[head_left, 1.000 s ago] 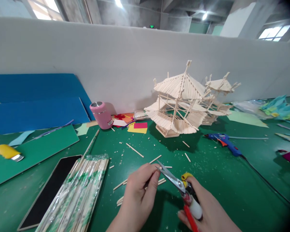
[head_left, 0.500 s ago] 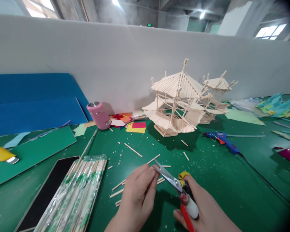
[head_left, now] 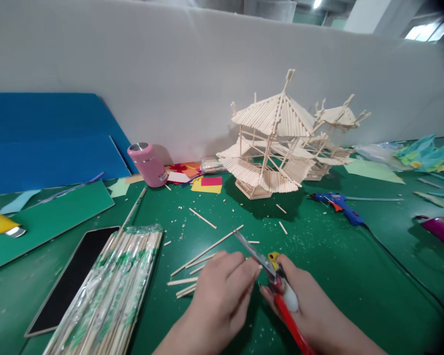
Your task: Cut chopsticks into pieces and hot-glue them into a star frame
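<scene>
We see only pale tip of small stick (head_left: 260,266) in left hand (head_left: 224,293); rest hidden by fingers. Right hand (head_left: 305,301) covers part of scissors (head_left: 261,257); red grip (head_left: 292,323) runs off near edge. We lose near end of stick bundle (head_left: 114,291), which hides part of black slab (head_left: 76,281). Left edge cuts yellow cutter (head_left: 0,223); right edge cuts purple tool (head_left: 442,231). Far stick model (head_left: 336,116) partly behind near one (head_left: 274,118). Cup (head_left: 148,165) label too small for us.

Moved left fingers (head_left: 241,270) from the tips of the scissors (head_left: 258,255) to near their pivot, uncovering the whole length of one stick (head_left: 207,250) just beyond these fingers.
</scene>
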`<state>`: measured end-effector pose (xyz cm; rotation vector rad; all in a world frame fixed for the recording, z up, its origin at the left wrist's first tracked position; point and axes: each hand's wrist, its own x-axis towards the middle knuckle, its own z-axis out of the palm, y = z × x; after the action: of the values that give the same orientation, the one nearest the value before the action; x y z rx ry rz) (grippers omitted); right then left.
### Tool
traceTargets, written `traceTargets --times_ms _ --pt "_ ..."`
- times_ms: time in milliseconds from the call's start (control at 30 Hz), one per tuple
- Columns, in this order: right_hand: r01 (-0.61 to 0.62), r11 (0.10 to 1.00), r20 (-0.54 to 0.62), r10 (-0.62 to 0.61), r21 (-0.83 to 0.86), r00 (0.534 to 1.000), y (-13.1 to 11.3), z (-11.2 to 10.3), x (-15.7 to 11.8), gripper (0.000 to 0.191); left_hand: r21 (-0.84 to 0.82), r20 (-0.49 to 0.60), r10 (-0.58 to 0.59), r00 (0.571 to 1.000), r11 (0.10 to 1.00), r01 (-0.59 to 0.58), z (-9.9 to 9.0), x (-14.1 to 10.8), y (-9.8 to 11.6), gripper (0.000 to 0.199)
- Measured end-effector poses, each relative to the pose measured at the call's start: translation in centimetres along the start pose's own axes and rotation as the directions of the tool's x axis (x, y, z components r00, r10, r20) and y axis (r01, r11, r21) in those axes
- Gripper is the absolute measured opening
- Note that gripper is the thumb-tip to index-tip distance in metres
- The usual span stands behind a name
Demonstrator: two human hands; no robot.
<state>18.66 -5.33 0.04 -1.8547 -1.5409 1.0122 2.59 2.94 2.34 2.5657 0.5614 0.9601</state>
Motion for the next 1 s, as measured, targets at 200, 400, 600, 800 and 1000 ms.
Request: traceTargets --times_ms 200,400,600,800,1000 --pt "0.011 0.999 -0.086 -0.006 0.053 0.996 -1.0 -0.9 0.4 0.023 -0.161 -0.181 -0.260 0.948 0.959 0.232 -0.8 0.7 -0.7 0.012" --pt "-0.064 0.998 -0.164 0.060 -0.021 0.985 -1.0 -0.2 -0.1 0.036 -0.254 -0.142 -0.286 0.948 0.936 0.244 -0.5 0.6 -1.2 0.012" --pt "-0.028 0.997 -0.161 0.016 -0.071 0.987 -0.4 0.1 -0.1 0.039 -0.269 -0.117 -0.263 0.958 0.937 0.224 -0.2 0.6 -1.0 0.014" --pt "-0.048 0.996 -0.198 0.031 -0.079 0.980 -0.6 0.3 -0.3 0.045 -0.256 -0.092 -0.267 0.959 0.937 0.236 -0.3 0.4 -0.8 0.015" --pt "-0.049 0.996 -0.083 0.043 -0.076 0.996 -1.1 -0.6 -0.2 0.037 -0.237 -0.083 -0.223 0.971 0.951 0.198 -0.4 0.5 -0.9 0.018"
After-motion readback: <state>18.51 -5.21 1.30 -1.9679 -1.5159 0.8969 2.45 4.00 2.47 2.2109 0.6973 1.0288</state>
